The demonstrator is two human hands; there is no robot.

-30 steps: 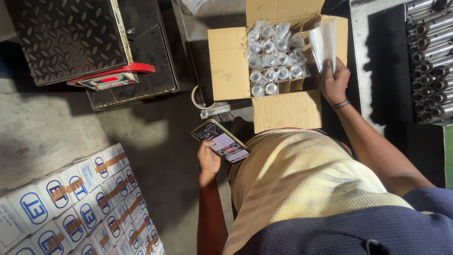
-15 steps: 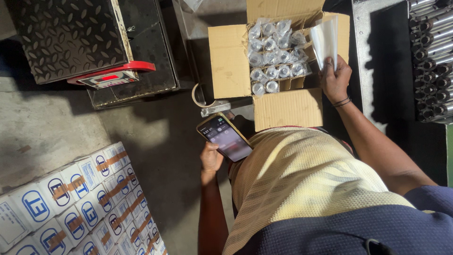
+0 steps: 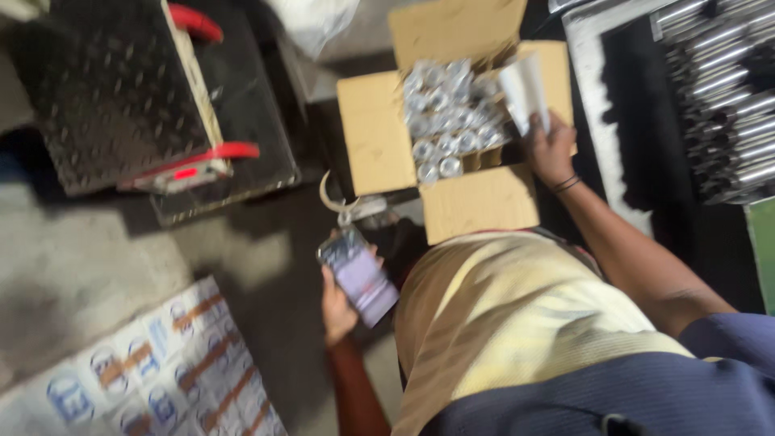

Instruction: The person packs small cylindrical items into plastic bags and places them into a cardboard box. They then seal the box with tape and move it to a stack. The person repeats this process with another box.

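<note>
A blurred view looks straight down over a person's chest and arms. Low in the centre-left of the frame, the left hand (image 3: 337, 300) is closed around a phone (image 3: 360, 276), its lit screen facing up and tilted toward the lower right. Just above the phone, a pale curved strap (image 3: 329, 195) lies on the floor.

In the upper right-centre, the right hand (image 3: 550, 152) grips a folded white sheet (image 3: 525, 91), holding it upright over the right edge of an open cardboard box (image 3: 376, 133). A dark band circles that wrist. The box sits upper centre with its flaps spread outward, and it is packed with small shiny metal cylinders (image 3: 449, 113) standing on end, close together.

Along the far right edge, long metal tubes (image 3: 726, 89) are stacked in a dark rack. In the upper left stands a dark metal platform (image 3: 105, 97) with a raised tread pattern and red trim. In the lower left corner, rows of small white cartons (image 3: 153, 375) with blue and orange markings lie side by side on the grey floor (image 3: 73, 266).
</note>
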